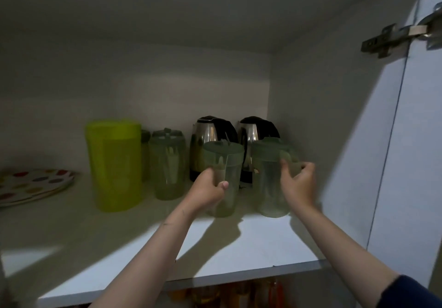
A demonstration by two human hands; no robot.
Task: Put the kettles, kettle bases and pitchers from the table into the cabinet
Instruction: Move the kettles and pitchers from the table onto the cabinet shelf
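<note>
White laminate cabinet shelf (251, 248) is reached over by two bare forearms. Left hand (210, 188) is wrapped round a clear cylindrical green-lidded plastic pitcher (224, 178); right hand (299, 183) is clamped on its twin's (270, 176) handle. Two steel kettles (210, 140) stand at 12 o'clock.

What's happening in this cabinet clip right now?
A person is setting two clear pitchers on the cabinet shelf. The left hand holds the left pitcher; the right hand holds the right pitcher by its handle. Two steel kettles stand behind them.
</note>
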